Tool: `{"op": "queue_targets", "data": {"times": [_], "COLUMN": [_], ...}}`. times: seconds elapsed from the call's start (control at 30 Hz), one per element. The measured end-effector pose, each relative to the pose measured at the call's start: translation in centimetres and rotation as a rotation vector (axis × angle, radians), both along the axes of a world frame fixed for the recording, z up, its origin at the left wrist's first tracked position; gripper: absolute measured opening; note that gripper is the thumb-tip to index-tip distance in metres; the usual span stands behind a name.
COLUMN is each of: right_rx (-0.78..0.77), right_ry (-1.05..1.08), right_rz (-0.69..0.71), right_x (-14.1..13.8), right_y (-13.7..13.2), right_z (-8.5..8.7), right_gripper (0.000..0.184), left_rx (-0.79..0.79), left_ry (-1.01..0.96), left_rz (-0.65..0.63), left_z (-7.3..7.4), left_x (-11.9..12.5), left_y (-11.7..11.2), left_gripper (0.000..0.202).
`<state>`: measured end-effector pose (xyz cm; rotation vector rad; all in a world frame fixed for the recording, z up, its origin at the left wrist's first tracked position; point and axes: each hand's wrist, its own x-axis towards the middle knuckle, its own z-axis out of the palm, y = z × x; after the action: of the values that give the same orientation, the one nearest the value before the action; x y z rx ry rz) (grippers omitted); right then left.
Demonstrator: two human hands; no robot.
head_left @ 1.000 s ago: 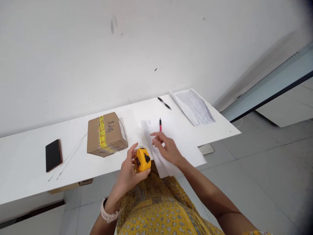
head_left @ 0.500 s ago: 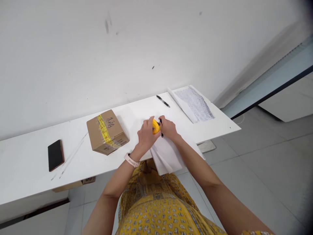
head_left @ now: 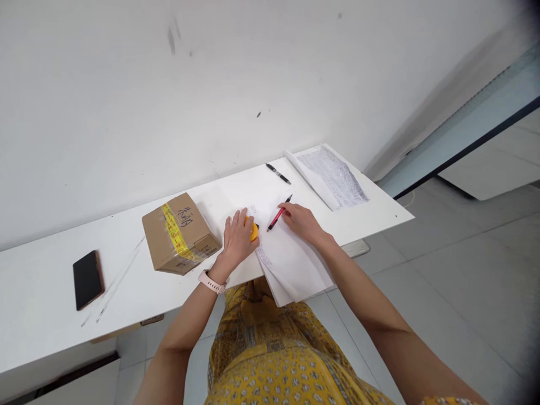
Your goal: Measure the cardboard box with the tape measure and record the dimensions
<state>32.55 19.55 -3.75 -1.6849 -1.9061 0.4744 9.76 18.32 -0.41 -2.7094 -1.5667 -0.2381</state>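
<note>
My left hand (head_left: 236,241) is closed over a yellow tape measure (head_left: 253,231) resting on the white table (head_left: 50,315), just right of a taped cardboard box (head_left: 179,241). My right hand (head_left: 300,221) grips a red pen (head_left: 278,215) with a black tip, held slanted over a stack of white papers (head_left: 291,263) that overhangs the table's near edge. Only a small part of the tape measure shows past my fingers.
A black phone (head_left: 87,279) lies at the left of the table. A black pen (head_left: 278,174) and a printed sheet (head_left: 331,178) lie at the far right by the white wall. Grey tiled floor (head_left: 455,270) is to the right.
My left hand brought the tape measure from the table's near edge onto the table beside the box. My right hand picked the red pen up off the papers.
</note>
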Motion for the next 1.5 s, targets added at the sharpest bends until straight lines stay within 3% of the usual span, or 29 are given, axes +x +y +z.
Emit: {"op": "queue_targets", "data": {"times": [0.13, 0.23, 0.33, 0.43, 0.63, 0.8, 1.1, 1.5], "right_rx": [0.154, 0.219, 0.052, -0.136, -0.096, -0.117, 0.000, -0.018], "right_ry": [-0.027, 0.295, 0.761, 0.946, 0.821, 0.866, 0.669, 0.628], "right_rz": [-0.200, -0.345, -0.218, -0.063, -0.089, -0.048, -0.095, -0.046], "right_x": [-0.8, -3.0, -5.8, -7.6, -7.3, -7.0, -7.2, -7.1], "right_y": [0.4, 0.9, 1.8, 3.0, 4.3, 4.3, 4.6, 4.6], "right_z": [0.7, 1.5, 2.0, 1.6, -0.3, -1.1, -1.2, -2.0], "right_gripper": [0.017, 0.026, 0.035, 0.039, 0.033, 0.029, 0.028, 0.026], "left_rx": [0.037, 0.026, 0.034, 0.047, 0.055, 0.070, 0.074, -0.010], "left_ry": [0.082, 0.136, 0.127, 0.085, 0.091, -0.003, -0.038, -0.051], "left_rz": [-0.124, -0.167, -0.209, -0.275, -0.294, -0.270, -0.244, -0.238], "left_z": [0.5, 0.7, 0.6, 0.2, -0.9, -1.9, -2.9, -2.8], "left_x": [-0.1, -0.1, -0.1, 0.1, 0.1, 0.0, 0.1, 0.2], "left_y": [0.8, 1.1, 1.3, 1.6, 2.1, 2.1, 1.9, 2.0], "left_gripper": [0.035, 0.030, 0.026, 0.024, 0.029, 0.026, 0.024, 0.020]}}
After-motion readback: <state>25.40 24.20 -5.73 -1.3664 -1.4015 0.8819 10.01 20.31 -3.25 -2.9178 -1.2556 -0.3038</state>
